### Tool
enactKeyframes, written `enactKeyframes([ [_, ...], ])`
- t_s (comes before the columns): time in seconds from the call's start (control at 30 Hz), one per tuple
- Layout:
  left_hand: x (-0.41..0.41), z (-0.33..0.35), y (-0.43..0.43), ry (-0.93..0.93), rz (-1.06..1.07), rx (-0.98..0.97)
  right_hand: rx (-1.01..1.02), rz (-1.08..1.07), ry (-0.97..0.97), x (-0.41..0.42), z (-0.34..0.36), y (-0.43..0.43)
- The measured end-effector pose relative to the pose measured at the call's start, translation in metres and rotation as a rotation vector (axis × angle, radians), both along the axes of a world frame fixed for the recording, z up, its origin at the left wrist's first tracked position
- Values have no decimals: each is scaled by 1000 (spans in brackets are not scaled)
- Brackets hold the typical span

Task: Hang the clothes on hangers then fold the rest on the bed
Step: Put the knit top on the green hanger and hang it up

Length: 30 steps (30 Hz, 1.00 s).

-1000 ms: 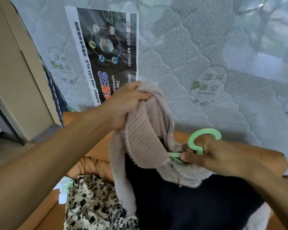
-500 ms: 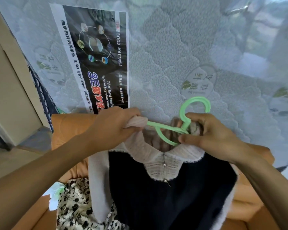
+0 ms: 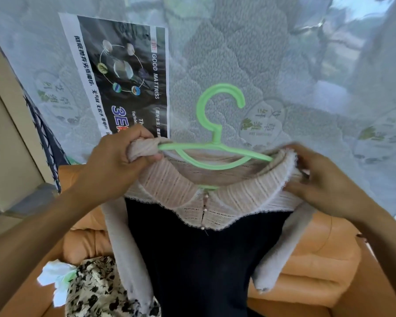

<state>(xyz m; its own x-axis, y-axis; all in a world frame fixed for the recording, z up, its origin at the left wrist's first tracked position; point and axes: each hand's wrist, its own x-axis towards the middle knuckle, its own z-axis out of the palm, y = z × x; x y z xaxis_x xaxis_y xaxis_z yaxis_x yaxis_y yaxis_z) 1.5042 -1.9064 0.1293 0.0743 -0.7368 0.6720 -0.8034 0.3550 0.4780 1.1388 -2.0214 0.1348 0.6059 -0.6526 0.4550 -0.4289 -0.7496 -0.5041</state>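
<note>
A dark navy sweater (image 3: 206, 259) with a pale pink knitted collar and grey sleeves hangs in front of me. A light green plastic hanger (image 3: 215, 147) sits inside its neck opening, hook pointing up. My left hand (image 3: 119, 161) grips the bunched collar over the hanger's left arm. At the right shoulder, my right hand (image 3: 320, 181) pinches the collar edge where the hanger's right tip goes in under the knit.
A plastic-wrapped mattress (image 3: 272, 65) with a printed label (image 3: 124, 76) stands upright behind. Below is an orange leather sofa (image 3: 318, 259). A black-and-cream floral garment (image 3: 96, 291) and a white-green item (image 3: 55, 277) lie on it at lower left.
The hanger went from my right hand into the sweater's neck, and its hook now stands free. My right hand moved to the right shoulder. The sweater spread out from a bunch.
</note>
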Motion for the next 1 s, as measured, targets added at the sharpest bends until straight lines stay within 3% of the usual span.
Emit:
enactKeyframes([
  [0.07, 1, 0, 2, -5, -37, 2, 30, 0, 59, 2, -10, -5],
  [0.23, 26, -4, 7, 90, -100, 195, -31, 18, -98, 9, -12, -1],
  [0.5, 62, -13, 35, -321, -24, 341, 57, 1, -104, 2, 2, -7],
  [0.63, 27, 18, 35, -85, -220, 381, 144, 70, -118, 9, -1, -9],
  [0.73, 19, 44, 33, 16, -190, 485, 155, 96, -153, 4, 3, -10],
  [0.83, 11, 75, 34, -228, -79, 454, 166, 128, -153, -2, 5, -14],
  [1.0, -45, 83, 17, -411, -373, 476, 199, 213, -159, 2, 13, -15],
])
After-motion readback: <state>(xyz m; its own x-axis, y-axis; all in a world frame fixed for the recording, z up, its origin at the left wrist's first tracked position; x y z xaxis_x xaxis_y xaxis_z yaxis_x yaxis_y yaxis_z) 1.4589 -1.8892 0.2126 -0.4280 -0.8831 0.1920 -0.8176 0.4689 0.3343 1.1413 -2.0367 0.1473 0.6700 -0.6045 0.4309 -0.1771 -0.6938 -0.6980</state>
